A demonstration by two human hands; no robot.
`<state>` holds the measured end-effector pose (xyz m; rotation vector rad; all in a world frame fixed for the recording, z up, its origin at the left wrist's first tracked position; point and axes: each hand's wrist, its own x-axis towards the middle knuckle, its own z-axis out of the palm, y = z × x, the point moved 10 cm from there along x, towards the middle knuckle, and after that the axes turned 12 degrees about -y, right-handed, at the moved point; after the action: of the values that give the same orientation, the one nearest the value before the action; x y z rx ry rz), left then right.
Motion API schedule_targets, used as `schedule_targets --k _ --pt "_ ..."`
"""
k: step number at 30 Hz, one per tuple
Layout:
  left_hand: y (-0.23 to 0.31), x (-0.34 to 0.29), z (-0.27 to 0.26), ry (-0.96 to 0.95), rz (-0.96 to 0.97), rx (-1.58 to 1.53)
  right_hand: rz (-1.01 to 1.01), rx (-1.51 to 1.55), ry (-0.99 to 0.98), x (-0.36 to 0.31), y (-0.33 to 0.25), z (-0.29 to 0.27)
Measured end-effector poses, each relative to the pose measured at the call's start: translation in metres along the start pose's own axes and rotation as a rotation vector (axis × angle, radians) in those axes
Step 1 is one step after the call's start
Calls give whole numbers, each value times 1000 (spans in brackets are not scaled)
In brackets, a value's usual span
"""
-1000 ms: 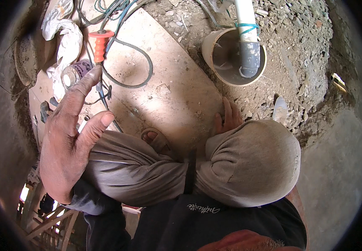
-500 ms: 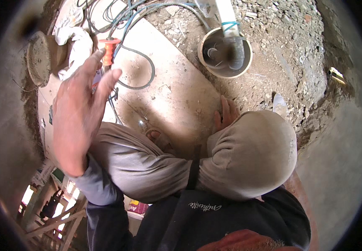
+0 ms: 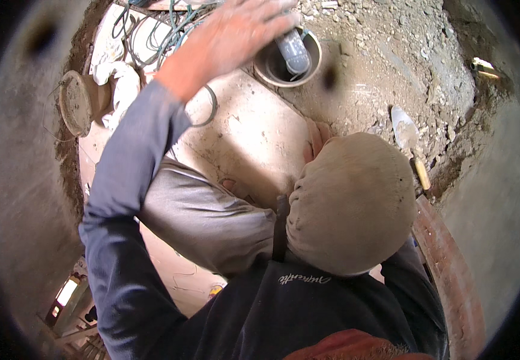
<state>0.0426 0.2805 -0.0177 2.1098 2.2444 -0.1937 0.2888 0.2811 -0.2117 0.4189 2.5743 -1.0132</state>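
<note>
My left hand [image 3: 230, 42] reaches across the top of the view, fingers stretched out toward a grey pipe elbow [image 3: 296, 57]. I cannot tell whether the fingertips touch the pipe; they cover its upper part. The elbow stands inside a round, light-rimmed container [image 3: 292, 84]. Beyond my raised right knee, the fingers of my right hand [image 3: 316, 139] show, laid out on the pale board [image 3: 248, 120]; the rest of that hand is hidden. A trowel [image 3: 404, 127] with a yellowish wooden handle lies on the dirt to the right of the knee.
Tangled cables [image 3: 146, 39] lie at the back left, beside a white cloth [image 3: 125, 87] and a dirty bucket [image 3: 77, 105]. Loose rubble and dirt [image 3: 380, 60] spread at the back right. A worn reddish plank [image 3: 452, 270] runs along my right side by the grey wall.
My left hand has moved up and right, from beside the orange grip to near the pipe; the grip is now out of sight. The trowel's handle has come into view.
</note>
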Motion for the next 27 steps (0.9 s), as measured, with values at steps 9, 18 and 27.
schedule_targets --k 9,18,27 --pt "-8 35 23 -3 59 120 0 -19 -21 -1 5 2" --pt "-24 49 46 -55 58 -28 -5 -23 -52 0 0 2" --pt "-23 41 40 -101 118 -171 -18 -14 -13 1 24 18"
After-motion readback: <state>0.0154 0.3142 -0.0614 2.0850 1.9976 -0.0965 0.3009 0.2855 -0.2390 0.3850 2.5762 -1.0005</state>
